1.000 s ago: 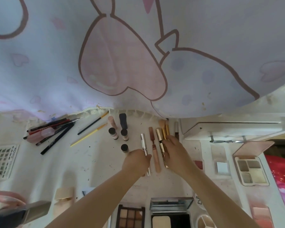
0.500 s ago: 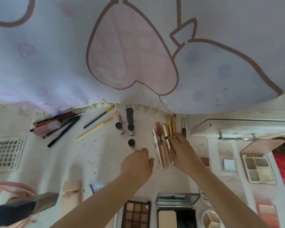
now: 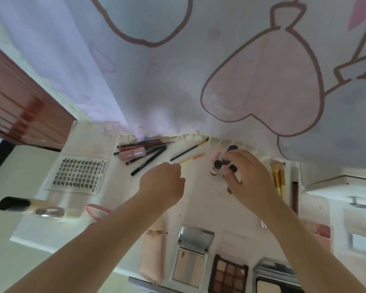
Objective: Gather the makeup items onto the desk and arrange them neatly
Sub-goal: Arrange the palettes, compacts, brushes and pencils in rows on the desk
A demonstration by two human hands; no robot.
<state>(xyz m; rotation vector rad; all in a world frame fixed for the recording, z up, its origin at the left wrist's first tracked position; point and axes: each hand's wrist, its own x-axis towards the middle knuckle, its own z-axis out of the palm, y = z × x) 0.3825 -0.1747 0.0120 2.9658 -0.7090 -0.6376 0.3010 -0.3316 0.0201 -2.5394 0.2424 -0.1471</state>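
On the white desk (image 3: 201,199), my left hand (image 3: 163,185) has its fingers curled over the near end of a yellow pencil (image 3: 193,157). A black pencil (image 3: 188,150) lies just behind it. My right hand (image 3: 250,179) pinches a small dark-capped bottle (image 3: 232,168) between thumb and fingers. Another small bottle (image 3: 216,168) stands just left of those fingers, and a tall dark-capped tube (image 3: 232,148) rises behind them. The hand hides the rest of that cluster.
A bunch of pencils (image 3: 150,148) and a pink bottle (image 3: 131,154) lie at the back left, beside a lash tray (image 3: 80,174). Brushes (image 3: 278,178) lie right of my right hand. Palettes (image 3: 228,275), a compact (image 3: 190,261) and a foundation bottle (image 3: 30,206) line the near edge. A printed cloth (image 3: 262,92) hangs behind.
My view has swung left. My left hand left the silver tube and went to the yellow pencil. My right hand left the gold tubes and took hold of a small bottle.
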